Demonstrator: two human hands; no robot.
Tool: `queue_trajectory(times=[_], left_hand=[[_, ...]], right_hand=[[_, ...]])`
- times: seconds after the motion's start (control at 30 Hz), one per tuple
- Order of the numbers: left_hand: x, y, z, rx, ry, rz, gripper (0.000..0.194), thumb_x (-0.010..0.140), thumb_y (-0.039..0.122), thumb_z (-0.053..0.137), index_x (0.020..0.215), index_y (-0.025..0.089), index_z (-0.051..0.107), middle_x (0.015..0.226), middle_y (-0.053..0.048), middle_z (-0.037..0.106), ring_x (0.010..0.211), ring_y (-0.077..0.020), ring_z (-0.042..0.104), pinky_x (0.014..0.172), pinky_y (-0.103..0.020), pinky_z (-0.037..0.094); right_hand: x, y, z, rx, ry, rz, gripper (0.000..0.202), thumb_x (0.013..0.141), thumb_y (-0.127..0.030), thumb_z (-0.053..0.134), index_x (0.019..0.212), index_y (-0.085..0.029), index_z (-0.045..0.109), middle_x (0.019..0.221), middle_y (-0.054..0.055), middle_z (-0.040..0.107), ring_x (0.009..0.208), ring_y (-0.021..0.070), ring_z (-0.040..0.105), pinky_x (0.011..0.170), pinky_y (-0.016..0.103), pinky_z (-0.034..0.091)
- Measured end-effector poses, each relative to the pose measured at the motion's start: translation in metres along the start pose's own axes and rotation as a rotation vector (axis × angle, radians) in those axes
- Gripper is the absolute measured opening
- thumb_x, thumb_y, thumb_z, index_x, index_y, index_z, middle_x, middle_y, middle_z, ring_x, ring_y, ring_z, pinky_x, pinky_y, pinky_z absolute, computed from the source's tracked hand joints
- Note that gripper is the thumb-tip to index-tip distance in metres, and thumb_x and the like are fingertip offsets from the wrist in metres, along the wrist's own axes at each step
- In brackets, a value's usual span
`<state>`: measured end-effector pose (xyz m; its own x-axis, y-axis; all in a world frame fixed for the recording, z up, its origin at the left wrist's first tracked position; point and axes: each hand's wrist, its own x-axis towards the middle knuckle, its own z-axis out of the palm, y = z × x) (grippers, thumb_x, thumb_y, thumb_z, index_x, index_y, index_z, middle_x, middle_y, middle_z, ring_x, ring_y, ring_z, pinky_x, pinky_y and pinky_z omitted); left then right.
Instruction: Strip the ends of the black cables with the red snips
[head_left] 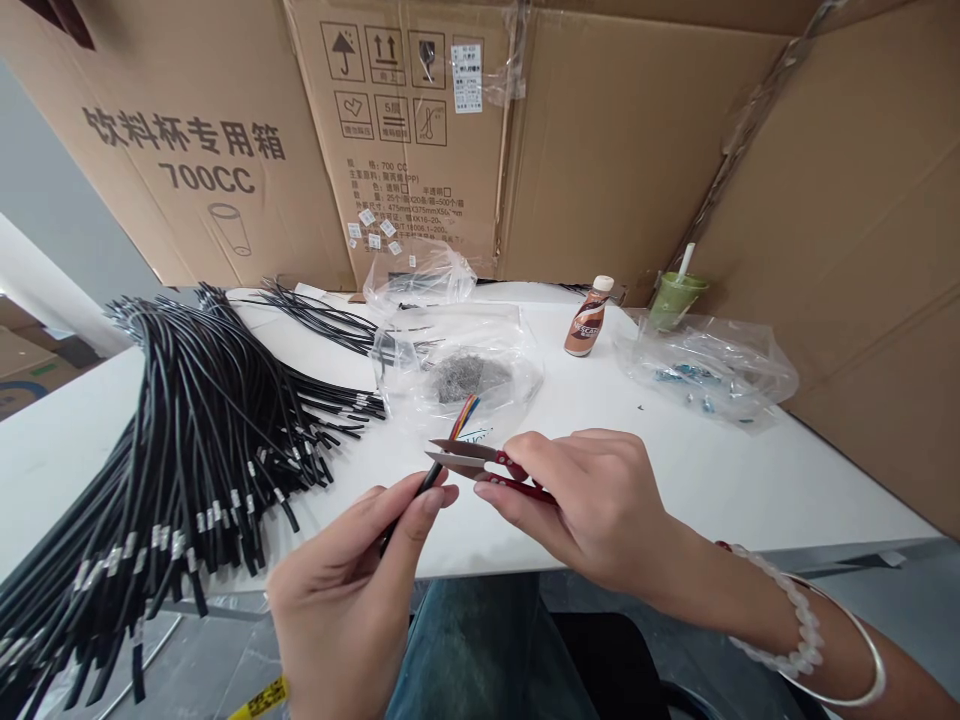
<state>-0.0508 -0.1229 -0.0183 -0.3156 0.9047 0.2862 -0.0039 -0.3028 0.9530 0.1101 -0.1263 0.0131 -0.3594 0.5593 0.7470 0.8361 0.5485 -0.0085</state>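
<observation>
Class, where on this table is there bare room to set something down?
Bare white tabletop lies right of the right hand, in front of the clear bag of blue pieces; a narrower strip separates the Nescafé bottle from the clear bag with grey contents. Crowded: left side, under the black cables.

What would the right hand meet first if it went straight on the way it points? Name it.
Probably the black cable in the left hand: the right hand points towards it, its red-handled snips at the cable's end. Exact depth is unclear.
</observation>
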Motion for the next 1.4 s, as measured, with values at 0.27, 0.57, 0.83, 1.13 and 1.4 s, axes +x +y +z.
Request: queue_trajectory(times=[0.27,0.57,0.83,1.13,1.4], left_hand=[[0.001,0.001,0.002,-0.021,-0.008,-0.009,0.019,0.064,0.018,0.076,0.072,0.034,0.079,0.067,0.007,0.077,0.061,-0.0119,0.071,0.059,-0.014,0.058],[0.026,-0.018,0.013,0.154,-0.058,0.054,0.013,0.072,0.031,0.076,0.084,0.027,0.080,0.076,0.002,0.079,0.056,-0.0106,0.064,0.052,-0.018,0.053],[0.084,-0.017,0.051,0.578,-0.292,0.140,0.020,0.085,0.024,0.061,0.074,0.017,0.075,0.065,0.000,0.072,0.058,-0.0144,0.062,0.067,-0.031,0.052],[0.121,-0.035,0.084,0.799,-0.436,0.135,0.021,0.090,0.034,0.062,0.100,0.015,0.065,0.103,-0.006,0.067,0.094,-0.0194,0.065,0.085,-0.042,0.054],[0.076,-0.028,0.038,0.404,-0.433,0.114,0.017,0.084,0.030,0.064,0.073,0.017,0.060,0.069,0.001,0.070,0.056,-0.0114,0.059,0.052,-0.024,0.045]], right_hand=[[-0.001,-0.002,0.002,-0.002,-0.008,0.011,0.042,0.102,-0.038,0.040,0.068,-0.016,0.053,0.046,-0.007,0.046,0.039,0.0074,0.036,0.044,0.025,0.026],[0.009,0.018,0.016,0.164,-0.218,0.292,0.038,0.098,-0.045,0.042,0.069,-0.019,0.046,0.048,-0.008,0.040,0.043,0.0077,0.032,0.046,0.024,0.019],[0.039,0.073,0.056,0.347,-0.420,0.553,0.041,0.095,-0.044,0.049,0.063,-0.019,0.042,0.057,-0.005,0.042,0.054,0.0089,0.040,0.051,0.024,0.026],[0.050,0.102,0.091,0.174,-0.400,0.693,0.030,0.097,-0.041,0.052,0.086,-0.014,0.060,0.076,-0.001,0.058,0.062,0.0100,0.054,0.060,0.025,0.048],[0.007,0.048,0.036,0.175,-0.165,0.547,0.040,0.095,-0.053,0.042,0.070,-0.021,0.040,0.053,-0.006,0.045,0.048,0.0100,0.035,0.051,0.025,0.024]])
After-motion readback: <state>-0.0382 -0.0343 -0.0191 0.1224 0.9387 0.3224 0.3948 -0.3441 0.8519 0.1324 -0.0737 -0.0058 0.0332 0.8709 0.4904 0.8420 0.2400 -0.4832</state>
